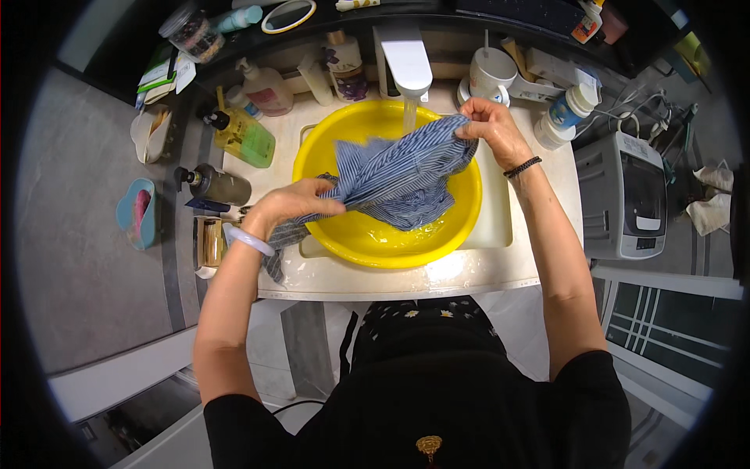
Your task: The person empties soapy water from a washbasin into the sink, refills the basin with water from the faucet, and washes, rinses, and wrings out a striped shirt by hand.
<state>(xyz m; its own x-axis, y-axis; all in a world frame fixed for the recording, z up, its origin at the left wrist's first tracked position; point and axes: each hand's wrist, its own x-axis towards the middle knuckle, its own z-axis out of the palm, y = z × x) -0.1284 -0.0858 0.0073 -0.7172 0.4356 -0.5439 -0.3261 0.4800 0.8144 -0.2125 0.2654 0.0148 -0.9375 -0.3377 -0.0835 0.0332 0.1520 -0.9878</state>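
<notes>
A blue-and-white striped garment (402,176) is stretched between my two hands over a yellow basin (308,160). Its lower folds hang into the basin, where some water shows at the bottom. My left hand (301,202) is closed on the garment near the basin's left rim. At the upper right, my right hand (496,129) pinches the garment's other end. Water runs from the white faucet (406,62) just behind the cloth. A grey striped cloth (285,242) lies on the counter beneath my left hand, partly hidden by it.
The basin sits in a white sink (496,223). Pump bottles, among them a green soap bottle (246,141), line the counter's left and back. A white mug (492,74) and a white-and-blue container (566,117) stand at the right. Beyond them is a grey washing machine (625,195).
</notes>
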